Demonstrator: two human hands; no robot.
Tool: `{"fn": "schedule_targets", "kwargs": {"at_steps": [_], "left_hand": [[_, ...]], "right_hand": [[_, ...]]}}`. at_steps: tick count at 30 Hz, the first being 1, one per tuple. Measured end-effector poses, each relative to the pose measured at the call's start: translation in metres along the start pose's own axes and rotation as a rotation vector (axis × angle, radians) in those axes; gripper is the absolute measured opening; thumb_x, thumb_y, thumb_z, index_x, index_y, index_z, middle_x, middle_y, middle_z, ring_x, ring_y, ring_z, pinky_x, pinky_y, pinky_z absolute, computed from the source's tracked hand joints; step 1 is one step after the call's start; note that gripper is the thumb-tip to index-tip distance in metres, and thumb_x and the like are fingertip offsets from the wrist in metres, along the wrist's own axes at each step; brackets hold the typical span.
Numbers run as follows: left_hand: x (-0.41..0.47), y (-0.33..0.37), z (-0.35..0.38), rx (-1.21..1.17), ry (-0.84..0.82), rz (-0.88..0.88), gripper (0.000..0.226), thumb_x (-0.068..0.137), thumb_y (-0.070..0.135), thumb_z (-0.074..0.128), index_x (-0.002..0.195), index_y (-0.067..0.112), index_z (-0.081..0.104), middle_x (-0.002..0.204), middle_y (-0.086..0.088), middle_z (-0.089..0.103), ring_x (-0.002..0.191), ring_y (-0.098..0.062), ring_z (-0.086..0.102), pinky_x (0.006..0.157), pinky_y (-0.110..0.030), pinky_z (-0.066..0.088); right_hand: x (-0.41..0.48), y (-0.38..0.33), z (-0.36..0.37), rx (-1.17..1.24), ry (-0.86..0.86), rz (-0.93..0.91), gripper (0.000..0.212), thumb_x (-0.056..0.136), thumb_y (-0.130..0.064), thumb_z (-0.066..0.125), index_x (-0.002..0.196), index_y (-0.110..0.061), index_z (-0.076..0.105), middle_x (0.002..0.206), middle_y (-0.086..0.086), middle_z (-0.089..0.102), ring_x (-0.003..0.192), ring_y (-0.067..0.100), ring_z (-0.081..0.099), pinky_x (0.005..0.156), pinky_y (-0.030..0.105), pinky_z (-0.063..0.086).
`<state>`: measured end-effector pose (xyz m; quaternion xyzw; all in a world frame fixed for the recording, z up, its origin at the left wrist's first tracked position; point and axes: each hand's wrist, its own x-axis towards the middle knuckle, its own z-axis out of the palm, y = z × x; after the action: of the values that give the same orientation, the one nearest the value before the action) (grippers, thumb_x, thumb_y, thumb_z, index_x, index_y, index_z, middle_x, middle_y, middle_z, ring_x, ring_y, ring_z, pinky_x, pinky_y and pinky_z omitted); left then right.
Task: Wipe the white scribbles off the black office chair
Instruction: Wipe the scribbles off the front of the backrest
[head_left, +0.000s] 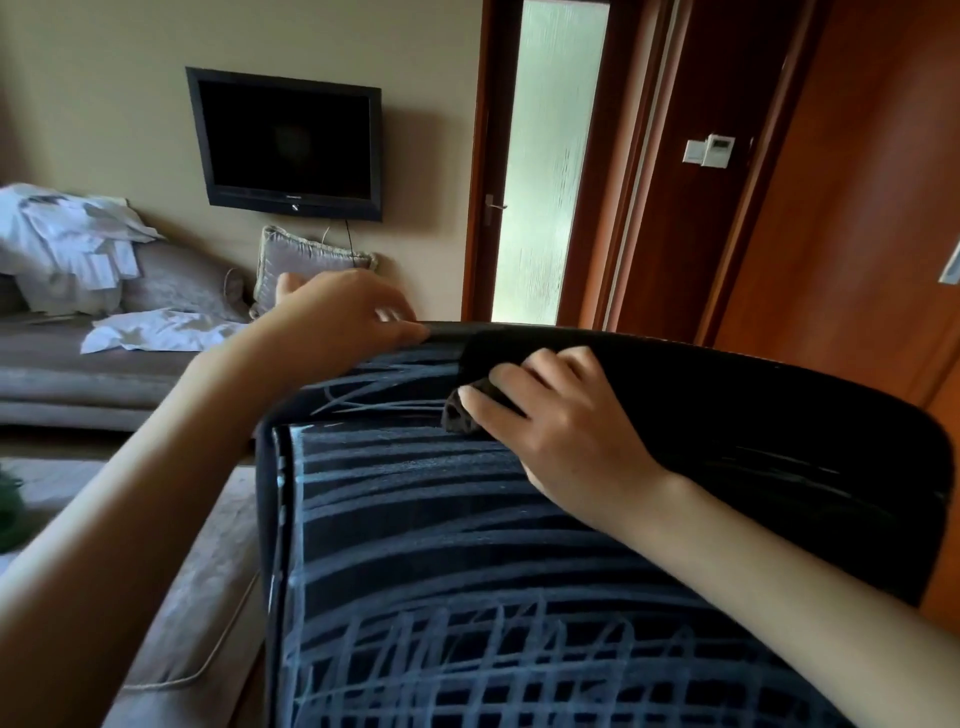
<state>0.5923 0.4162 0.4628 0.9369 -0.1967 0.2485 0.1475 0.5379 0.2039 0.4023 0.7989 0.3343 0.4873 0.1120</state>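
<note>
The black office chair (753, 415) fills the lower middle and right of the view, its back towards me. White scribbles (441, 545) cover its left and lower parts; the upper right part is plain black. My left hand (337, 322) grips the chair's top edge at the left. My right hand (561, 415) presses a dark cloth (462, 410) against the chair near the top, at the border between scribbled and plain black surface. Most of the cloth is hidden under my fingers.
A grey sofa (78, 374) with cushions and white laundry (67, 234) stands at the left. A black TV (285, 145) hangs on the beige wall. A frosted-glass door (550, 156) and wooden panels (857, 208) lie behind the chair.
</note>
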Motion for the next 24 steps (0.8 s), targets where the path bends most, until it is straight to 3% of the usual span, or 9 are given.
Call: {"fn": "schedule_targets", "kwargs": {"at_steps": [3,6,9,13,15,17,20,22,24], "left_hand": [[-0.003,-0.015,-0.004,-0.014,0.013,-0.045,0.018,0.084,0.051,0.058,0.085,0.035,0.066,0.074,0.031,0.049,0.079,0.000,0.049,0.101,-0.040,0.025],[-0.002,-0.021,-0.002,-0.074,0.015,-0.014,0.017,0.084,0.044,0.061,0.087,0.030,0.069,0.079,0.022,0.057,0.073,0.007,0.048,0.089,-0.031,0.036],[-0.003,-0.023,-0.002,-0.153,-0.001,0.019,0.014,0.085,0.033,0.064,0.089,0.022,0.072,0.083,0.012,0.061,0.073,0.006,0.051,0.074,-0.024,0.038],[-0.005,-0.027,-0.001,-0.204,-0.002,0.005,0.006,0.084,0.032,0.064,0.082,0.029,0.069,0.083,0.007,0.066,0.084,-0.014,0.062,0.085,-0.034,0.047],[-0.006,-0.027,0.000,-0.191,0.005,-0.002,0.008,0.084,0.033,0.064,0.076,0.036,0.065,0.080,0.014,0.063,0.081,-0.010,0.060,0.092,-0.042,0.045],[-0.008,-0.026,-0.001,-0.177,0.019,-0.004,0.015,0.084,0.034,0.064,0.072,0.042,0.061,0.077,0.023,0.058,0.077,-0.003,0.055,0.097,-0.048,0.041],[-0.011,-0.026,-0.001,-0.158,0.066,-0.029,0.008,0.086,0.033,0.064,0.078,0.036,0.068,0.076,0.018,0.057,0.084,-0.015,0.058,0.098,-0.047,0.039],[-0.014,-0.029,-0.004,-0.146,0.073,-0.044,0.010,0.087,0.032,0.064,0.088,0.028,0.073,0.076,0.017,0.057,0.089,-0.019,0.059,0.097,-0.044,0.040],[-0.018,-0.035,-0.009,-0.169,0.036,-0.044,0.011,0.088,0.031,0.063,0.093,0.031,0.073,0.077,0.024,0.056,0.089,-0.018,0.058,0.099,-0.049,0.038]], "right_hand": [[0.017,0.013,0.002,-0.030,0.024,0.021,0.040,0.098,0.000,0.031,0.105,-0.009,0.069,0.088,0.008,0.065,0.076,0.028,0.056,0.068,0.037,0.036],[0.042,0.017,0.009,-0.065,0.034,0.158,0.027,0.081,0.007,0.058,0.098,-0.011,0.068,0.080,0.005,0.062,0.073,0.026,0.053,0.064,0.034,0.033],[0.049,0.009,0.012,-0.032,0.058,0.233,0.028,0.081,0.008,0.047,0.087,-0.009,0.069,0.075,0.006,0.059,0.071,0.026,0.050,0.063,0.033,0.030],[0.019,-0.016,0.012,0.055,0.070,0.103,0.049,0.099,0.000,0.022,0.095,-0.005,0.071,0.083,0.009,0.063,0.074,0.028,0.054,0.065,0.036,0.036],[0.010,-0.021,0.010,0.046,0.066,0.019,0.055,0.101,-0.004,0.016,0.097,-0.007,0.071,0.087,0.009,0.065,0.075,0.028,0.056,0.067,0.037,0.037],[0.020,-0.014,0.010,0.011,0.070,0.004,0.049,0.100,-0.003,0.022,0.098,-0.010,0.070,0.087,0.008,0.065,0.076,0.028,0.056,0.068,0.037,0.033],[0.048,-0.004,0.015,-0.017,0.088,0.114,0.024,0.087,0.002,0.053,0.095,-0.011,0.071,0.081,0.006,0.062,0.074,0.027,0.053,0.066,0.035,0.029],[0.065,-0.004,0.021,-0.014,0.078,0.212,0.023,0.074,0.005,0.066,0.088,-0.012,0.071,0.077,0.005,0.060,0.071,0.027,0.051,0.064,0.033,0.030],[0.077,-0.009,0.026,0.016,0.078,0.289,0.024,0.067,0.008,0.069,0.082,-0.011,0.070,0.074,0.005,0.058,0.068,0.027,0.050,0.063,0.031,0.027]]}}
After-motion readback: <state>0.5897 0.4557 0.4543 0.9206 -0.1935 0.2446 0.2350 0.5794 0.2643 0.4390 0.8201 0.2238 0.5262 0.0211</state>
